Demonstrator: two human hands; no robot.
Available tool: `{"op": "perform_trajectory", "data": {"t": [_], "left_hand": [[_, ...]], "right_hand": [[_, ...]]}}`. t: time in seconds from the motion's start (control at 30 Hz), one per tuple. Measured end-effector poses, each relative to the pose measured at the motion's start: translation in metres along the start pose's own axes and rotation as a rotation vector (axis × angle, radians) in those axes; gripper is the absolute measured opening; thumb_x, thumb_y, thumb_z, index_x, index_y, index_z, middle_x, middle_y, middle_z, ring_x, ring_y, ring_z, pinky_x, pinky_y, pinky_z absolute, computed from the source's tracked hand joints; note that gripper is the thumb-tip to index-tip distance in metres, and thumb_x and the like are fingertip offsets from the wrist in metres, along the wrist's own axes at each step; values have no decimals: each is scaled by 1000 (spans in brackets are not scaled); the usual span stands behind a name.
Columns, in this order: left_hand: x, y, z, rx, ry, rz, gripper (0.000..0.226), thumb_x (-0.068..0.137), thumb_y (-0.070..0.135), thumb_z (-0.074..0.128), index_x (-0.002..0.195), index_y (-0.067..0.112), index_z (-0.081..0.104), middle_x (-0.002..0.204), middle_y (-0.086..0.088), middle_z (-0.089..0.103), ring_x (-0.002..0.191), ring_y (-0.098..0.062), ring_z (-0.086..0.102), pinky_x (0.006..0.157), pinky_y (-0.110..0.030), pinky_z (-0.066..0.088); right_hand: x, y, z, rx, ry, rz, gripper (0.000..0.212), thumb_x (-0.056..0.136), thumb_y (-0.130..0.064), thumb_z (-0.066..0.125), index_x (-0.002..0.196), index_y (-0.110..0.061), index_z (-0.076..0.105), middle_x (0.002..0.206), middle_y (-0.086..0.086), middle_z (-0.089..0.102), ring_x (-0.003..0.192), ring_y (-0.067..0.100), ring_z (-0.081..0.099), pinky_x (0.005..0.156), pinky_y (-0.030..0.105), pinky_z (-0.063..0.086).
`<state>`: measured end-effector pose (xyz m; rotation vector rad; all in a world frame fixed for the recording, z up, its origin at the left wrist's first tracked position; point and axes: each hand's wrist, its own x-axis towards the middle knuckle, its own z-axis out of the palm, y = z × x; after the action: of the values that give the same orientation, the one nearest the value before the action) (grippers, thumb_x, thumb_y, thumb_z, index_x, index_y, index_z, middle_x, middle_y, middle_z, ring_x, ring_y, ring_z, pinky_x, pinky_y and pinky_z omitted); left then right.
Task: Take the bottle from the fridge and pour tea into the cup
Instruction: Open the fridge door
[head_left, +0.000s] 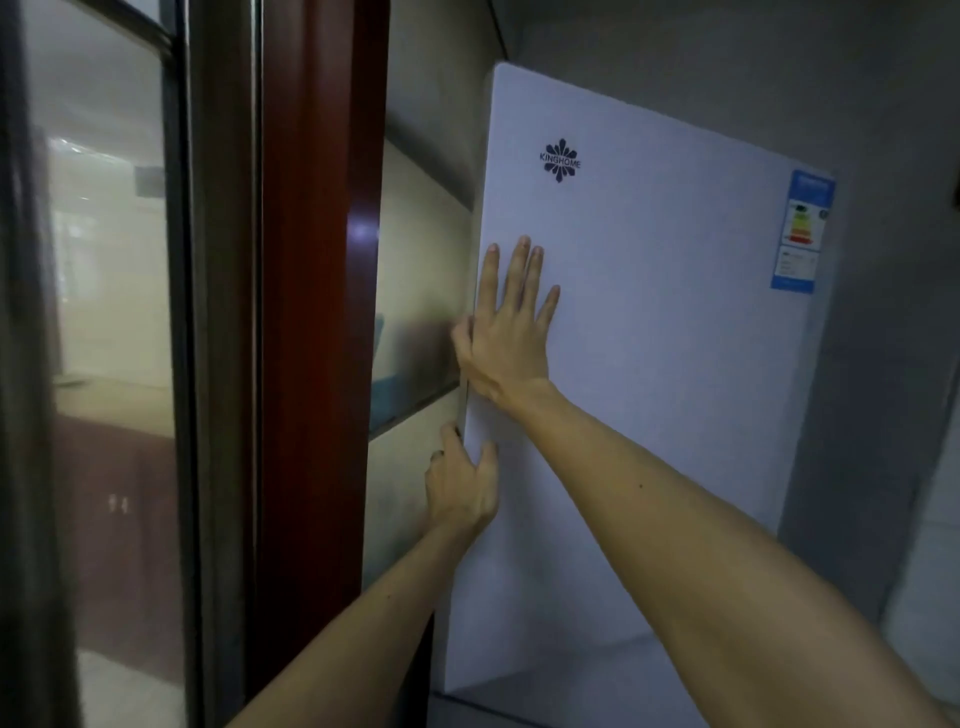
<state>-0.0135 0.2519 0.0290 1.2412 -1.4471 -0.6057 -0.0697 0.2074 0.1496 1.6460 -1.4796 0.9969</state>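
A white fridge door with a dark flower logo fills the middle and right of the head view. My right hand lies flat on the door near its left edge, fingers spread, thumb hooked around the edge. Lower down, my left hand curls its fingers around the same left edge of the door. The door looks closed or only slightly ajar. No bottle and no cup are in view; the fridge's inside is hidden.
A dark red wooden door frame stands close on the left, with a glass pane beyond it. A frosted glass panel sits between frame and fridge. A blue energy label is on the door's upper right. Grey wall on the right.
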Motion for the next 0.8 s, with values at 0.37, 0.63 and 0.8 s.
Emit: {"op": "perform_trajectory", "data": {"t": [0.37, 0.63, 0.8], "left_hand": [[-99, 49, -24, -112, -171, -104, 53, 90, 38, 47, 137, 17, 32, 137, -14, 46, 120, -32, 48, 103, -50, 40], [-136, 57, -17, -131, -222, -116, 76, 67, 54, 43, 133, 16, 40, 125, -11, 54, 112, -30, 55, 99, -49, 45], [-140, 59, -13, -114, -211, -22, 43, 72, 42, 45, 103, 16, 57, 102, -10, 65, 94, -29, 62, 87, -49, 52]], "right_hand": [[-50, 17, -110, 102, -101, 8, 102, 87, -38, 57, 151, -4, -15, 158, 23, -20, 146, 40, -17, 116, 64, 10], [-73, 29, -156, 253, -59, 62, 99, 81, -12, 58, 151, 1, -11, 159, 24, -17, 147, 38, -15, 116, 63, 11], [-91, 51, -180, 254, 16, 69, 98, 78, -8, 56, 150, 5, -8, 159, 25, -11, 149, 36, -11, 122, 49, 3]]}}
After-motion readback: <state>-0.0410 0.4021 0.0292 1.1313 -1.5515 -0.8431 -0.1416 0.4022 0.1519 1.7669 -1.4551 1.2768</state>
